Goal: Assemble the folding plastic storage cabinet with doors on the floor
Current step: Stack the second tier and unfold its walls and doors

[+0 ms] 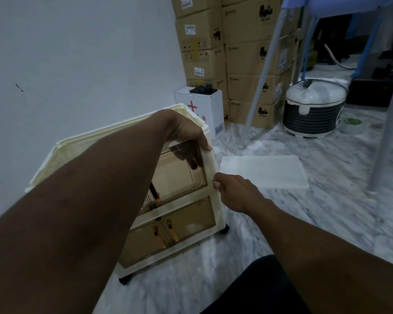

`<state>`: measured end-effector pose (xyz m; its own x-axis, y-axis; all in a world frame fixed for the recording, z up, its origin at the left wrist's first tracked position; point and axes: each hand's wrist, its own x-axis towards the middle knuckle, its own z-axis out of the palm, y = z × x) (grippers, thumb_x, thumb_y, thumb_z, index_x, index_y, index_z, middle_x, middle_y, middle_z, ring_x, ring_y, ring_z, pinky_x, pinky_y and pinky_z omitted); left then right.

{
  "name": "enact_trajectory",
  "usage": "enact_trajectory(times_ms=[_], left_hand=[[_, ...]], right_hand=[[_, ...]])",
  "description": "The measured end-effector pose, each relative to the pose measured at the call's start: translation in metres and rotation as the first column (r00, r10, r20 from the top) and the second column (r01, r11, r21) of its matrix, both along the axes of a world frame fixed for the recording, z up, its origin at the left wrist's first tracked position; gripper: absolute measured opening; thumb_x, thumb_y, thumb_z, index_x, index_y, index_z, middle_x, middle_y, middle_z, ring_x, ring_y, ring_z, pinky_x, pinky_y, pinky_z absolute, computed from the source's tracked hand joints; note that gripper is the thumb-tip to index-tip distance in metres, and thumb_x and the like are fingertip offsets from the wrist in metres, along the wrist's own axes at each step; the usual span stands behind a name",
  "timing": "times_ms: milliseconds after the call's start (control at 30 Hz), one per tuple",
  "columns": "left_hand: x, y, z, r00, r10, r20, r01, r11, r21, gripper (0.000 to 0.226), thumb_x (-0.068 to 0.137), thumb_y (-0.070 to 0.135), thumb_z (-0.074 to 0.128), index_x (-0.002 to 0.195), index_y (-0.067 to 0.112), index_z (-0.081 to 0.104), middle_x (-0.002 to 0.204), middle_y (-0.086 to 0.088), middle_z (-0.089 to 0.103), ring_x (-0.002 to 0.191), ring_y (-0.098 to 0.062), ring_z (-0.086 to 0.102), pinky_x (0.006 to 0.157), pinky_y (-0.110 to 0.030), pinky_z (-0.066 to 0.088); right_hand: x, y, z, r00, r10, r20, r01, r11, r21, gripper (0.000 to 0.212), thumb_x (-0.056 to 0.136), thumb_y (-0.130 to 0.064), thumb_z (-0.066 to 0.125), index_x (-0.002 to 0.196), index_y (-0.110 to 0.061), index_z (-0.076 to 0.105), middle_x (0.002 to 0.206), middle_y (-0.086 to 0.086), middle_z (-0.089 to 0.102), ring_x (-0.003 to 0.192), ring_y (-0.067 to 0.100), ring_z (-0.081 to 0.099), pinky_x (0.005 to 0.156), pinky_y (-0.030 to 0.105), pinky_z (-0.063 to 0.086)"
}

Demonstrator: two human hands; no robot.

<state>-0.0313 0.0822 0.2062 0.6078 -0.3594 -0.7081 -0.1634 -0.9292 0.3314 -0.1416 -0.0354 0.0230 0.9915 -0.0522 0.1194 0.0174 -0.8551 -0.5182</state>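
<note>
Cream cabinet [216,198] w/ amber see-through doors [186,168] stands tilted on the marble floor [304,223], black wheels [224,228] under it. Left hand [186,130] grips its top right corner, fingers over the upper door. Right hand [234,192] pinches at the right side post (something thin, can't tell what). White panel [263,172] lies flat just beside. Rice cooker [314,107] & stacked cardboard boxes [247,57] behind.
</note>
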Motion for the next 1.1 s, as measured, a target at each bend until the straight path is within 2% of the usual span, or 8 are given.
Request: enact_trajectory(times_ms=[167, 467, 600, 700, 800, 933, 1067, 1100], left_hand=[[-0.004, 0.001, -0.002, 0.999, 0.022, 0.042, -0.021, 1.000, -0.021, 0.045, 0.095, 0.040, 0.058, 0.125, 0.007, 0.064, 0.110, -0.007, 0.076, 0.104, -0.023, 0.072, 0.100, -0.037, 0.046], [-0.008, 0.003, 0.003, 0.997, -0.005, 0.079, 0.009, 0.998, -0.056, 0.041, 0.096, 0.034, 0.060, 0.129, 0.010, 0.056, 0.117, -0.010, 0.073, 0.103, -0.027, 0.072, 0.106, -0.044, 0.046], [-0.007, 0.009, 0.003, 0.998, 0.025, 0.064, -0.022, 0.998, -0.055, 0.040, 0.095, 0.032, 0.062, 0.127, 0.009, 0.057, 0.114, -0.011, 0.074, 0.102, -0.029, 0.073, 0.104, -0.042, 0.046], [-0.010, 0.014, 0.001, 0.990, 0.040, 0.133, -0.028, 0.996, -0.090, 0.037, 0.093, 0.036, 0.064, 0.119, 0.009, 0.061, 0.107, -0.009, 0.076, 0.096, -0.027, 0.075, 0.104, -0.043, 0.046], [-0.008, 0.015, 0.000, 0.966, 0.041, 0.255, -0.003, 0.989, -0.149, 0.041, 0.084, 0.042, 0.074, 0.108, 0.013, 0.060, 0.100, -0.011, 0.077, 0.087, -0.027, 0.076, 0.088, -0.040, 0.055], [-0.007, 0.011, 0.013, 0.786, -0.032, 0.617, 0.132, 0.984, -0.118, 0.082, 0.059, 0.072, 0.078, 0.123, 0.024, 0.060, 0.115, -0.001, 0.070, 0.093, -0.022, 0.068, 0.079, -0.036, 0.055], [-0.032, -0.005, 0.038, 0.375, 0.001, 0.927, 0.149, 0.987, -0.062, 0.050, 0.074, 0.069, 0.065, 0.084, 0.021, 0.058, 0.093, -0.003, 0.065, 0.082, -0.024, 0.063, 0.078, -0.042, 0.057], [-0.040, -0.014, 0.039, 0.323, 0.026, 0.946, 0.170, 0.982, -0.085, 0.042, 0.079, 0.062, 0.063, 0.082, 0.020, 0.058, 0.089, -0.002, 0.064, 0.081, -0.024, 0.063, 0.078, -0.041, 0.056]], right_hand=[[0.003, -0.001, 0.011, 0.998, 0.005, -0.070, -0.006, 1.000, -0.007, 0.018, 0.096, -0.029, 0.041, 0.093, -0.030, 0.059, 0.098, -0.004, 0.065, 0.086, 0.024, 0.061, 0.072, 0.036, 0.049], [0.007, 0.000, 0.052, 0.985, 0.073, -0.158, -0.094, 0.988, -0.126, 0.018, 0.091, -0.026, 0.044, 0.091, -0.031, 0.061, 0.109, 0.002, 0.065, 0.095, 0.026, 0.060, 0.084, 0.043, 0.052], [0.008, 0.005, 0.049, 0.986, 0.083, -0.146, -0.099, 0.989, -0.108, 0.016, 0.094, -0.024, 0.045, 0.089, -0.033, 0.057, 0.110, 0.003, 0.064, 0.095, 0.027, 0.060, 0.083, 0.040, 0.051], [0.009, 0.009, 0.052, 0.986, 0.081, -0.144, -0.098, 0.988, -0.116, 0.021, 0.094, -0.025, 0.045, 0.103, -0.028, 0.064, 0.114, 0.004, 0.065, 0.098, 0.027, 0.060, 0.084, 0.040, 0.051], [0.006, 0.009, 0.059, 0.984, 0.074, -0.162, -0.097, 0.985, -0.140, 0.025, 0.094, -0.033, 0.046, 0.111, -0.026, 0.064, 0.116, 0.004, 0.064, 0.100, 0.027, 0.060, 0.085, 0.041, 0.051], [-0.004, -0.007, 0.078, 0.983, 0.029, -0.181, -0.064, 0.980, -0.189, 0.029, 0.089, -0.049, 0.055, 0.101, -0.024, 0.064, 0.108, 0.005, 0.062, 0.096, 0.026, 0.059, 0.084, 0.040, 0.052], [-0.018, -0.038, 0.101, 0.989, -0.041, -0.143, 0.006, 0.972, -0.236, 0.020, 0.088, -0.043, 0.060, 0.095, -0.025, 0.063, 0.113, 0.007, 0.062, 0.101, 0.028, 0.060, 0.088, 0.043, 0.052], [-0.023, -0.048, 0.106, 0.990, -0.061, -0.127, 0.029, 0.971, -0.236, 0.019, 0.088, -0.041, 0.061, 0.095, -0.024, 0.063, 0.114, 0.007, 0.063, 0.101, 0.028, 0.060, 0.088, 0.042, 0.052]])
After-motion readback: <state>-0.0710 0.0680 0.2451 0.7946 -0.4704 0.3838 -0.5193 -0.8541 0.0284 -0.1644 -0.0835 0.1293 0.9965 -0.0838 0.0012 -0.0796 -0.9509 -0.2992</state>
